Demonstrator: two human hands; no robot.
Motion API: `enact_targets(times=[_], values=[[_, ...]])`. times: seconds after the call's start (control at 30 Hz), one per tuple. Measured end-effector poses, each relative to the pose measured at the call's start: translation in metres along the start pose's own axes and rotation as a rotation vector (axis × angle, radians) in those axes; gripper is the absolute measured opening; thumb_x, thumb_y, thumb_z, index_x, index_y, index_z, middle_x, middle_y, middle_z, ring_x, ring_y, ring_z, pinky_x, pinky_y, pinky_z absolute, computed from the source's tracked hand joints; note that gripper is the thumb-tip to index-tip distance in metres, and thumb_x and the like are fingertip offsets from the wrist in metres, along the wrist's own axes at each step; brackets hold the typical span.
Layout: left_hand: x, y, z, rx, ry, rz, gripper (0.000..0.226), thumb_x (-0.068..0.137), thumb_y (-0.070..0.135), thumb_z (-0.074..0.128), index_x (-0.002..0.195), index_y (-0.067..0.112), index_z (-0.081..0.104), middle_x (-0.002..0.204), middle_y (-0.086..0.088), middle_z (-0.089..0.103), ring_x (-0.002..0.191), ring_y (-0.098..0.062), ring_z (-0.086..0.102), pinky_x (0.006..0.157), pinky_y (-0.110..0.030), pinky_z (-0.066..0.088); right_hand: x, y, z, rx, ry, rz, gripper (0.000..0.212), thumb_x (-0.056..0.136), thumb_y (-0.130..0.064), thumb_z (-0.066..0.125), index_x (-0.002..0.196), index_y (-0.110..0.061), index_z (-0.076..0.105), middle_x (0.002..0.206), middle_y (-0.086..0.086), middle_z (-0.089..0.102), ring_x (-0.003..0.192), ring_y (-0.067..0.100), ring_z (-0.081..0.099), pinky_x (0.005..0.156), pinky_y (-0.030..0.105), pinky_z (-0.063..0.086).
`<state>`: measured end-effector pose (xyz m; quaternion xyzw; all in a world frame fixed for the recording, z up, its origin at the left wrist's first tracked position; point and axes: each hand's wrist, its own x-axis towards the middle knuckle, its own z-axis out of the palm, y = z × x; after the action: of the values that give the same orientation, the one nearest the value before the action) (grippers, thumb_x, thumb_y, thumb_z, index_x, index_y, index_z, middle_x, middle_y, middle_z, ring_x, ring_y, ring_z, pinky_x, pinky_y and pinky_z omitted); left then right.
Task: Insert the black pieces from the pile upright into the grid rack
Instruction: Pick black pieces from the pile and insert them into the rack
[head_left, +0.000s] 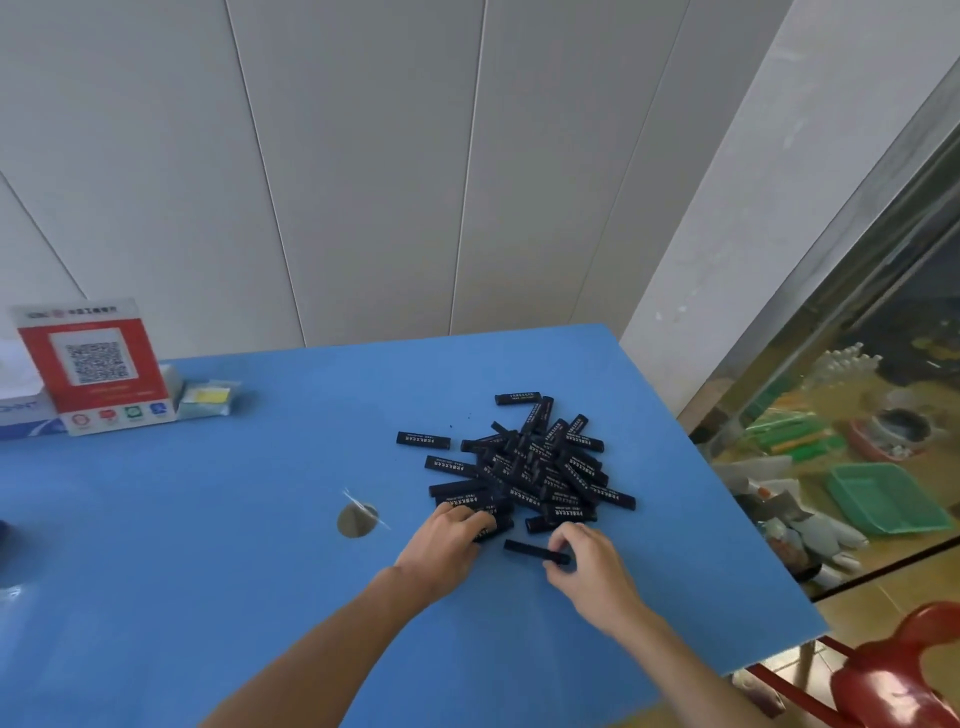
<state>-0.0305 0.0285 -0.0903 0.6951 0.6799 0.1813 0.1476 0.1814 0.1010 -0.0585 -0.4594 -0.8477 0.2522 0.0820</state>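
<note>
Right hand (587, 564) pinches one black piece (535, 552) just beside the pile (535, 467) — left hand (449, 540) curls on another. Picking step; next, find the rack — not seen.

Two hands, one heap of black pieces, a handful of odds and ends on one blue table.

One blue table (208, 519) carries one pile of black pieces (540, 467), too tangled for an exact tally, several dozen by the look of it. Two strays (423, 439) lie apart at the pile's nine o'clock, one more at twelve. One left hand (441, 551) and one right hand (592, 566) sit at six o'clock, the right pinching a single piece (524, 548). One red QR sign (93, 364) stands far at ten o'clock. One green tray (883, 499) and one red stool (904, 670) are on the floor.
</note>
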Motion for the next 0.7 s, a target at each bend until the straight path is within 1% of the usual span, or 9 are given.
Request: enact_targets(times=[0.07, 0.13, 0.2, 0.3, 0.37, 0.47, 0.57, 0.63, 0.7], values=[[-0.002, 0.006, -0.005, 0.030, -0.024, -0.018, 0.040, 0.082, 0.004, 0.047, 0.120, 0.016, 0.053, 0.108, -0.009, 0.056, 0.099, -0.028, 0.047, 0.087, -0.035, 0.041, 0.001, 0.003, -0.007, 0.045, 0.024, -0.013, 0.018, 0.079, -0.019, 0.066, 0.077, -0.027, 0.050, 0.079, -0.013, 0.053, 0.078, 0.006, 0.050, 0.065, 0.025, 0.046], [-0.007, 0.011, -0.010, 0.075, -0.058, -0.028, 0.045, 0.082, 0.001, 0.045, 0.124, 0.016, 0.049, 0.113, -0.008, 0.051, 0.102, -0.027, 0.044, 0.087, -0.033, 0.040, 0.001, 0.005, -0.013, 0.080, 0.049, -0.033, 0.019, 0.079, -0.017, 0.066, 0.076, -0.028, 0.051, 0.079, -0.014, 0.054, 0.076, 0.006, 0.051, 0.065, 0.026, 0.046], [-0.014, 0.016, -0.013, 0.105, -0.106, -0.051, 0.048, 0.084, 0.000, 0.044, 0.128, 0.018, 0.044, 0.118, -0.007, 0.047, 0.103, -0.026, 0.044, 0.084, -0.031, 0.039, -0.002, 0.003, -0.020, 0.103, 0.058, -0.059, 0.018, 0.080, -0.016, 0.066, 0.078, -0.028, 0.052, 0.080, -0.015, 0.053, 0.078, 0.005, 0.051, 0.067, 0.026, 0.046], [-0.033, 0.024, -0.017, 0.097, -0.153, -0.112, 0.053, 0.087, -0.002, 0.040, 0.133, 0.022, 0.038, 0.120, -0.008, 0.043, 0.104, -0.027, 0.045, 0.081, -0.035, 0.041, -0.010, 0.001, -0.026, 0.124, 0.048, -0.112, 0.021, 0.080, -0.015, 0.066, 0.080, -0.031, 0.052, 0.083, -0.017, 0.055, 0.084, 0.006, 0.053, 0.072, 0.026, 0.048], [-0.048, 0.030, -0.019, 0.113, -0.135, -0.135, 0.060, 0.086, -0.007, 0.037, 0.136, 0.027, 0.034, 0.121, -0.006, 0.041, 0.104, -0.027, 0.043, 0.082, -0.035, 0.041, -0.013, -0.002, -0.028, 0.144, 0.036, -0.148, 0.022, 0.081, -0.016, 0.067, 0.083, -0.033, 0.053, 0.085, -0.018, 0.056, 0.087, 0.007, 0.054, 0.075, 0.026, 0.049], [-0.072, 0.032, -0.023, 0.140, -0.076, -0.186, 0.072, 0.084, -0.010, 0.036, 0.141, 0.032, 0.027, 0.124, -0.001, 0.044, 0.103, -0.023, 0.039, 0.085, -0.031, 0.038, -0.016, -0.011, -0.027, 0.154, 0.014, -0.219, 0.016, 0.084, -0.018, 0.066, 0.095, -0.027, 0.059, 0.091, -0.015, 0.059, 0.091, 0.007, 0.054, 0.079, 0.025, 0.048], [-0.098, 0.031, -0.033, 0.150, -0.025, -0.263, 0.074, 0.087, -0.006, 0.038, 0.144, 0.036, 0.018, 0.114, 0.000, 0.053, 0.093, -0.020, 0.036, 0.077, -0.030, 0.036, -0.016, -0.029, -0.021, 0.165, -0.013, -0.307, 0.021, 0.087, -0.023, 0.064, 0.106, -0.027, 0.058, 0.097, -0.012, 0.059, 0.096, 0.006, 0.052, 0.083, 0.024, 0.046], [-0.117, 0.031, -0.041, 0.135, 0.018, -0.328, 0.076, 0.088, -0.003, 0.040, 0.144, 0.041, 0.013, 0.111, 0.002, 0.052, 0.089, -0.019, 0.036, 0.072, -0.031, 0.037, -0.016, -0.044, -0.016, 0.175, -0.035, -0.345, 0.022, 0.086, -0.028, 0.065, 0.105, -0.032, 0.055, 0.097, -0.011, 0.058, 0.095, 0.006, 0.053, 0.082, 0.024, 0.046], [-0.140, 0.032, -0.051, 0.125, 0.041, -0.375, 0.075, 0.090, 0.001, 0.042, 0.144, 0.044, 0.011, 0.113, 0.003, 0.051, 0.090, -0.021, 0.040, 0.073, -0.036, 0.042, -0.020, -0.063, -0.010, 0.180, -0.049, -0.372, 0.021, 0.085, -0.030, 0.066, 0.102, -0.032, 0.053, 0.093, -0.009, 0.058, 0.091, 0.008, 0.054, 0.077, 0.025, 0.048]])
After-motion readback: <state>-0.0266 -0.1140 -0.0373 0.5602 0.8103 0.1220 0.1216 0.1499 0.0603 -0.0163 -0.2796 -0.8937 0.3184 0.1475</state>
